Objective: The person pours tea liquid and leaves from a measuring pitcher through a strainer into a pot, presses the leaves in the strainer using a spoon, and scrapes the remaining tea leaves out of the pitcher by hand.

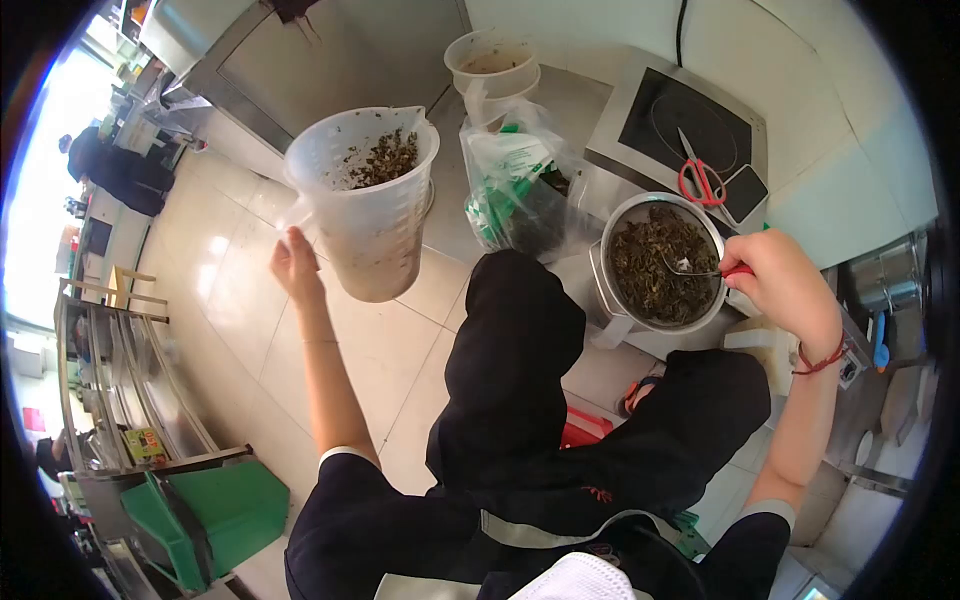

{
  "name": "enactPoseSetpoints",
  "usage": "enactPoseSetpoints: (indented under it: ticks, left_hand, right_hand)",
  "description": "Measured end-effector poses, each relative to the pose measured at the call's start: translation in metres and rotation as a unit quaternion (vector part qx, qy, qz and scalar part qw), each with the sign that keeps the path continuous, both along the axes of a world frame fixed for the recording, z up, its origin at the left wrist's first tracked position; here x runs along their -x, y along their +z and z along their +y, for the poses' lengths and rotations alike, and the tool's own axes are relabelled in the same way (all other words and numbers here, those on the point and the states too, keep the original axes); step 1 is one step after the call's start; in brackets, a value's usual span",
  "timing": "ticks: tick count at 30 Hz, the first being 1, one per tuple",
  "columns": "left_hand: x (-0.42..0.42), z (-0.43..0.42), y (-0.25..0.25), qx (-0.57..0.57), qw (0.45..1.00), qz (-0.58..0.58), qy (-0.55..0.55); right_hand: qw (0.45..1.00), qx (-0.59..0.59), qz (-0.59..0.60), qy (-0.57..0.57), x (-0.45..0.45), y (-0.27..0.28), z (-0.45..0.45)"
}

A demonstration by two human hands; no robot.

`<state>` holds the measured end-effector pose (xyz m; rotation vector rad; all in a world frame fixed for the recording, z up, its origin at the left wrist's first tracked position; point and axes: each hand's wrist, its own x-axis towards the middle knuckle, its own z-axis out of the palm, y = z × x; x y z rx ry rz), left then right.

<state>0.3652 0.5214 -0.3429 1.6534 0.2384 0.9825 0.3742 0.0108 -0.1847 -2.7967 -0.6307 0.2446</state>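
Note:
My left hand [297, 266] is closed round the handle of a large translucent plastic measuring jug [385, 240]. The jug is held up over the floor, and dark, wet leaf bits cling to its inner wall. On the right, my right hand [778, 268] grips a spoon [700, 273] with a red handle. Its metal head lies among dark, wet leaves, which look like tea leaves [650, 235], in a round metal strainer [612, 285]. The strainer sits on top of a container with a pale plastic handle [612, 333].
Red-handled scissors [702, 182] and a phone [743, 195] lie on the induction cooker [655, 120]. A plastic bag [510, 190] stands beside a translucent tub [492, 65]. A green bin [230, 515] and metal rack [130, 370] are at left. Another person [115, 170] is farther off.

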Motion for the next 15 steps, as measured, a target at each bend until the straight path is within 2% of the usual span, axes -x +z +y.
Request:
enactPoseSetpoints:
  ticks: [7,9,11,13,15]
  left_hand:
    - [-0.05,-0.021,-0.087,0.057,0.992,0.045,0.105]
    - [-0.066,-0.034,-0.111,0.006,0.987,0.039,0.155]
    - [-0.076,-0.053,-0.117,0.028,0.988,0.044,0.145]
    - [-0.08,-0.049,-0.127,0.027,0.981,0.052,0.182]
    - [-0.084,-0.048,-0.135,0.045,0.984,0.064,0.162]
  right_hand:
    - [0.996,0.047,0.074,0.011,-0.053,-0.008,0.03]
    - [0.993,0.031,0.067,0.089,-0.061,-0.017,0.026]
    - [0.993,0.046,0.071,0.083,-0.067,-0.021,0.025]
    - [0.988,0.04,0.127,0.083,-0.073,-0.022,0.025]
    - [0.987,0.046,0.142,0.067,-0.076,-0.027,0.025]
